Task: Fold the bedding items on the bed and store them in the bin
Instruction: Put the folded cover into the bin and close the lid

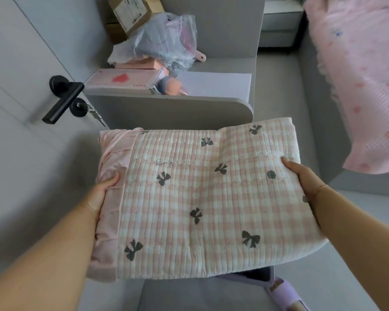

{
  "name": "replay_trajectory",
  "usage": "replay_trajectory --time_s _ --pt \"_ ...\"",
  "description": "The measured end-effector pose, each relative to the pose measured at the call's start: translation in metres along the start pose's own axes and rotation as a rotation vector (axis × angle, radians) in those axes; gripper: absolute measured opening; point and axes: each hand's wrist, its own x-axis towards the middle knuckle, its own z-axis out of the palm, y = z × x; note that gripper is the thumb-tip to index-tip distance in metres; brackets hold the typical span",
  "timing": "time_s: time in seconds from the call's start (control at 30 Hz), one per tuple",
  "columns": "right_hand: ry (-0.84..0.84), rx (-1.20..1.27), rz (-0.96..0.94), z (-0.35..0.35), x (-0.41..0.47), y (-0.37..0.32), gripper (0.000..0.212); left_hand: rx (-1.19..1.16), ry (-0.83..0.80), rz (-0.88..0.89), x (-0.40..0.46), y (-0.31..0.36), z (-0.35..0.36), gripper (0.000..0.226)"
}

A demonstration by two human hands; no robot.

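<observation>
Filling the middle of the view, a folded quilt (202, 198) is held flat in the air between two hands, out in front of the person and above a grey floor. It is a thick, neat rectangle, quilted in close parallel ribs, with a pale pink and white check and dark grey bows scattered over it. One small dark round mark sits near its right side, and a short line of stitched script runs across the upper half. Along its left edge a plain pink ruffled border is gathered in soft pleats.

At the upper right lies the bed (359, 86), covered in a pink sheet with small darker pink prints; the quilt is clear of it. Behind the quilt stands a grey surface (166, 104) with rounded corners, carrying a crumpled plastic bag (160, 43), a cardboard box (130, 14) and a pink flat box (124, 80) with a red heart. To the left is a pale door with a black door handle (63, 99) and a key in the lock.

The left hand (103, 194) grips the ruffled edge, thumb on top. The right hand (301, 173) grips the opposite edge, thumb lying on the check.

A lilac slipper (285, 292) shows below the quilt.
</observation>
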Motion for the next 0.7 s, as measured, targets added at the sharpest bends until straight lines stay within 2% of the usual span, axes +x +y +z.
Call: replay_trajectory --time_s 0.3,0.53,0.7 --pt "0.113 0.111 -0.019 0.007 -0.006 0.061 0.043 0.058 -0.115 -0.045 0.041 -0.019 -0.021 0.054" --pt "0.176 0.173 -0.022 -0.008 0.013 0.089 0.042 0.059 -0.132 -0.121 0.064 -0.051 -0.001 0.025" --pt "0.226 0.203 -0.075 -0.021 0.037 0.115 0.043 0.044 -0.161 -0.148 0.091 -0.09 0.012 0.035"
